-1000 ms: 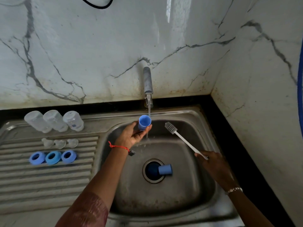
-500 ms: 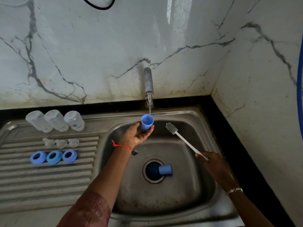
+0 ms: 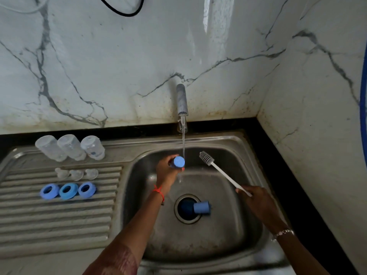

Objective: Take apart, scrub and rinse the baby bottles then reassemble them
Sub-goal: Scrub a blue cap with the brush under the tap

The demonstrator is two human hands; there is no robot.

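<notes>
Head view: steel sink [image 3: 218,139] (bottles [image 3: 71,146] on drainboard [image 3: 59,225]); veined marble walls [image 3: 119,66].

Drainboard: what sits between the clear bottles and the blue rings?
Head view: a row of three clear nipples on the ribbed drainboard, apart from both the bottles and the blue rings.

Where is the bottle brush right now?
Head view: the bottle brush is over the right half of the sink, handle gripped by the right hand, bristles just right of the water stream.
</notes>
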